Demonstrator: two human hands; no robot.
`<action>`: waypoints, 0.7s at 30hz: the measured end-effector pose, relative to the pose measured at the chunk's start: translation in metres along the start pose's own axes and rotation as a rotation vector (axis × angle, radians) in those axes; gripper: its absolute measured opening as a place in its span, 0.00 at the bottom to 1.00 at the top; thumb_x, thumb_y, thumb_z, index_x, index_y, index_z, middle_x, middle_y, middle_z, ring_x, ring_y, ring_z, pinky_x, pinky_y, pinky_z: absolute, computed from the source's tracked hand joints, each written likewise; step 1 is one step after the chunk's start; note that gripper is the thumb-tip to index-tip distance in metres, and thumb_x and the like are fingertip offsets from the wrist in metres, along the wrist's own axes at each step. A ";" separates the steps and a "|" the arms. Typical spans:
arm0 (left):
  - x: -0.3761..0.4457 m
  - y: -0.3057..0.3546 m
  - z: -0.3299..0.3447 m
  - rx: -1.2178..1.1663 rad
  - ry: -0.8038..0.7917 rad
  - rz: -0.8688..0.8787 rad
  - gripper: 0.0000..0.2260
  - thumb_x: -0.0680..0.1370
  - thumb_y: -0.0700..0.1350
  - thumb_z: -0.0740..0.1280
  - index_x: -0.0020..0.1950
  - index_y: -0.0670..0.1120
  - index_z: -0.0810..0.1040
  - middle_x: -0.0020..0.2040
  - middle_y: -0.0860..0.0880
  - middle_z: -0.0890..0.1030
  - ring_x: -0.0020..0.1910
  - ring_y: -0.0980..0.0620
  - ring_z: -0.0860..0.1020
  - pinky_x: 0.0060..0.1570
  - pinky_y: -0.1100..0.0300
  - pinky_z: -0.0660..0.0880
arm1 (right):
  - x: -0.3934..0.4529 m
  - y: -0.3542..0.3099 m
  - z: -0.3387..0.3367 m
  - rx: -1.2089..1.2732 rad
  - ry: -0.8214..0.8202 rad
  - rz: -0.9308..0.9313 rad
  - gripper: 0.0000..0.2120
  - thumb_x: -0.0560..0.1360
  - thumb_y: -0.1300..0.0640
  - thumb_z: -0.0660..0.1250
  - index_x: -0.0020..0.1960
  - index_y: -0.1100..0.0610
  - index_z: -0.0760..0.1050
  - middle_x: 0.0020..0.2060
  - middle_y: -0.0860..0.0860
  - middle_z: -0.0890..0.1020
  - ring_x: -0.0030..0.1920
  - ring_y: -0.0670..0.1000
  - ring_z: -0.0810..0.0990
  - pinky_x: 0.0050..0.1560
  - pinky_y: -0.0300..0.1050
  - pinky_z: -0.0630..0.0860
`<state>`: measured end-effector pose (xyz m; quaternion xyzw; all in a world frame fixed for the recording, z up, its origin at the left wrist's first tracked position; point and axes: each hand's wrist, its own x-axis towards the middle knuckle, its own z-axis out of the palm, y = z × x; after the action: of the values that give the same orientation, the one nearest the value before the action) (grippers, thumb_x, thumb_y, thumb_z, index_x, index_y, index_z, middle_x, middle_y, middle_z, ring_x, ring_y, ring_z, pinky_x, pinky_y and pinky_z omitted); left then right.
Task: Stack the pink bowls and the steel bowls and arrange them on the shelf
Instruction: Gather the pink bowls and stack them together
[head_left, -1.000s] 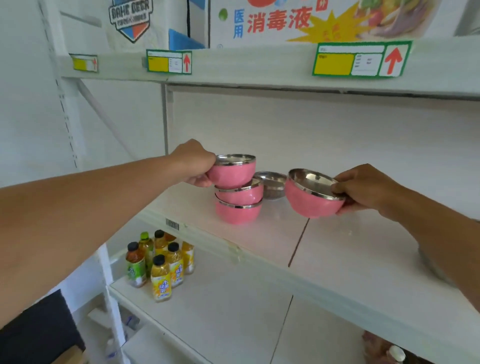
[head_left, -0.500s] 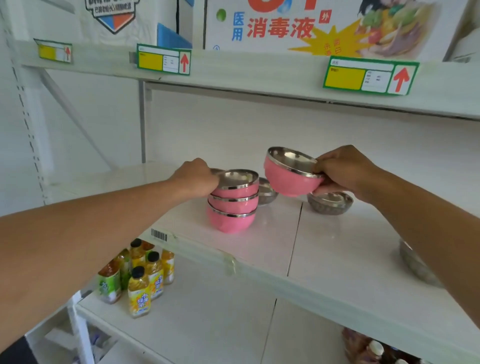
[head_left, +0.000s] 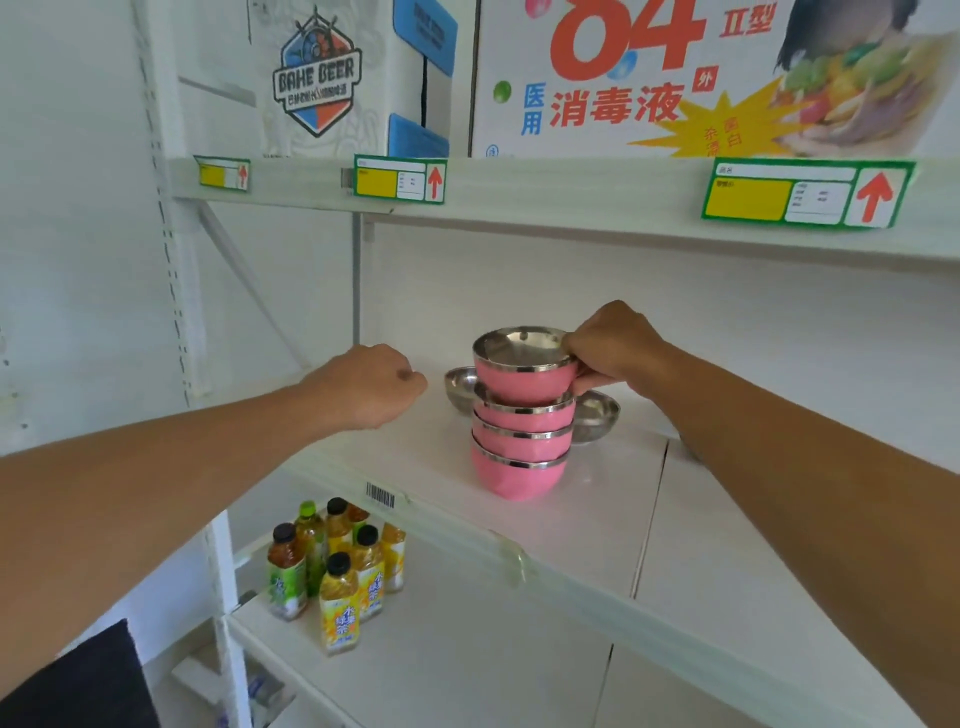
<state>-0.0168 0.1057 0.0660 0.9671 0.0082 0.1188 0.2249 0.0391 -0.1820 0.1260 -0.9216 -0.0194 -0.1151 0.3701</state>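
— What sat nearest?

— On the lower shelf (head_left: 467, 649), a cluster of drink bottles (head_left: 337, 566) stood near its left end, with bare white board to their right. Above it, the front lip of the middle shelf (head_left: 587, 530) carried a barcode sticker (head_left: 380, 495).

— And the bowls?

— Four pink bowls (head_left: 522, 441) stood nested in one upright stack on the middle shelf, a little back from the front lip and just left of the seam between two boards. Each was glossy pink outside with a bright steel rim; the top one showed a mirror-like steel lining.

— The hands?

— The right hand (head_left: 618, 348) had fingers clamped on the top bowl's right rim, thumb underneath. The left hand (head_left: 371, 384) hovered left of the stack, apart from it, fingers curled loosely together and holding nothing.

— Room around the stack?

— Open shelf lay to the left and in front. Close behind, one steel bowl (head_left: 460, 384) peeked out on the left and another steel bowl (head_left: 597, 415) on the right. Farther up, the top shelf (head_left: 571, 208) bore price tags (head_left: 399, 179) and printed cartons (head_left: 649, 78).
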 end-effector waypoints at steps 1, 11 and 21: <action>-0.003 -0.005 -0.001 0.017 0.011 0.005 0.23 0.81 0.56 0.60 0.58 0.40 0.86 0.44 0.41 0.89 0.43 0.40 0.88 0.51 0.45 0.86 | 0.002 0.003 0.005 -0.025 0.003 -0.009 0.07 0.77 0.61 0.70 0.45 0.63 0.85 0.30 0.57 0.89 0.32 0.57 0.91 0.50 0.53 0.90; -0.025 -0.028 0.006 0.140 -0.109 0.072 0.25 0.83 0.69 0.55 0.74 0.61 0.78 0.69 0.53 0.83 0.64 0.49 0.80 0.66 0.49 0.77 | -0.006 0.031 0.006 -0.033 -0.057 0.073 0.33 0.86 0.34 0.58 0.57 0.63 0.85 0.49 0.62 0.89 0.47 0.64 0.90 0.53 0.56 0.87; -0.047 -0.027 0.060 0.133 -0.157 0.189 0.35 0.80 0.75 0.54 0.85 0.63 0.65 0.85 0.58 0.66 0.83 0.50 0.65 0.75 0.46 0.67 | -0.093 0.120 0.005 -0.554 -0.118 0.011 0.24 0.86 0.40 0.65 0.80 0.47 0.75 0.78 0.54 0.78 0.78 0.57 0.75 0.78 0.51 0.68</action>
<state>-0.0476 0.1005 -0.0085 0.9826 -0.0925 0.0626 0.1482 -0.0360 -0.2612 0.0206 -0.9928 -0.0040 -0.0601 0.1031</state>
